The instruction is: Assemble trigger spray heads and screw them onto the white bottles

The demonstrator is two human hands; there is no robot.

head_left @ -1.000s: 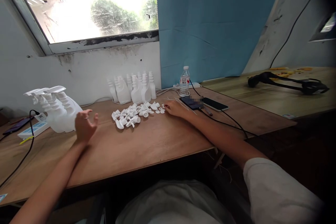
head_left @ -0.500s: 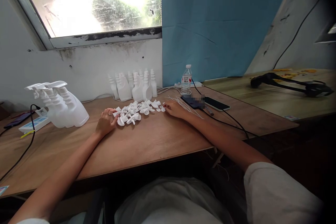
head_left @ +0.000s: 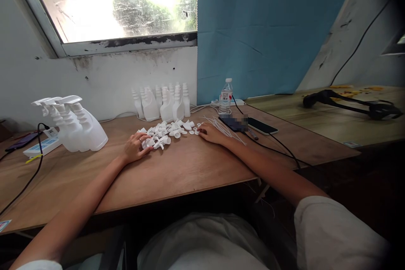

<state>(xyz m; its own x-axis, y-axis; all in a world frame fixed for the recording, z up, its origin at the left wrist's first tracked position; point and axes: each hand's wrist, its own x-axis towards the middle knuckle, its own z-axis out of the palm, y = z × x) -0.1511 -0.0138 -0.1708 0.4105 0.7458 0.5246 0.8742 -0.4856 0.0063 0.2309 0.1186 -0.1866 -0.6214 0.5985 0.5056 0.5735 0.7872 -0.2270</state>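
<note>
A loose pile of white spray-trigger heads (head_left: 166, 132) lies on the wooden table in front of me. At its left edge is my left hand (head_left: 136, 147), palm down, thumb and fingers apart around the nearest heads, touching them without a visible grip. My right hand (head_left: 210, 132) rests at the pile's right end. Its fingers are loosely stretched out over small white discs (head_left: 191, 132), and its fingertips touch some of them. Thin white plastic tubes (head_left: 232, 132) lie just beyond this hand.
White spray bottles (head_left: 152, 107) stand in a group by the wall. More bottles with trigger heads (head_left: 80, 128) stand at left beside a power strip (head_left: 42, 147). Behind my right hand are a water bottle (head_left: 225, 99), a phone (head_left: 262, 125) and black cables (head_left: 284, 154).
My left hand has moved right, onto the near left edge of the pile. The right hand has stayed almost in place beside the small discs.
</note>
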